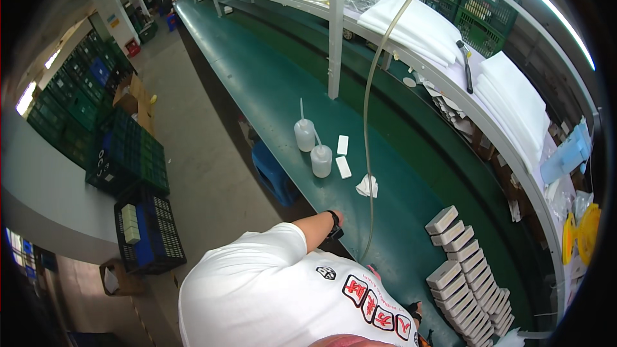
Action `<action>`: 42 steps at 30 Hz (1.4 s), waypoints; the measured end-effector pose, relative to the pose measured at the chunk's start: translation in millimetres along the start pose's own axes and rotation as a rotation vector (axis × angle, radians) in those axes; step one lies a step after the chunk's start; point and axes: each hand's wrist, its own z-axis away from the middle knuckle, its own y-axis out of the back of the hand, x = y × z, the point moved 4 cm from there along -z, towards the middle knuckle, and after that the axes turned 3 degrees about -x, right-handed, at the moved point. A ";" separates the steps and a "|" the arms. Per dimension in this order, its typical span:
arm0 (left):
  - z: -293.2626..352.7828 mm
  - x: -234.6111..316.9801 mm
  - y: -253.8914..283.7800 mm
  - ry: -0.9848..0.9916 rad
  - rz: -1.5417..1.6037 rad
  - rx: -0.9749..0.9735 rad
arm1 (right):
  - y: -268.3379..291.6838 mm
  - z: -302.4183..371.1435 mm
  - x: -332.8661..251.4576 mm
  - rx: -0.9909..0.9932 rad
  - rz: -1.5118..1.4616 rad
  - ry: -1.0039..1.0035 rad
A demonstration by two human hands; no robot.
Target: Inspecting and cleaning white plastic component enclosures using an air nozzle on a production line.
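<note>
My left hand (340, 218), with a black watch on the wrist, is at the near edge of the green workbench (263, 83); its fingers are mostly hidden. Farther right, only a small part of my right hand (416, 312) shows past my white shirt, close to the stacked white boxes (464, 270). I cannot make out what either hand holds. A small pinkish thing (374, 272) shows at the shirt's edge. Beyond my left hand stand two translucent squeeze bottles (313, 148) with thin spouts. Beside them lie two small white blocks (343, 156) and a crumpled white cloth (367, 186).
A hose (367, 103) hangs down across the bench. Behind it, a shelf on white posts (335, 32) carries white foam sheets (414, 29), a hammer (465, 67) and a light-blue container (565, 154). A blue stool (273, 173) is under the bench; crates (128, 154) stand left.
</note>
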 end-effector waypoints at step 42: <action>23.0 12.9 -63.4 -1.356 -3.364 -0.998 | -44.7 96.8 10.2 0.052 1.344 0.228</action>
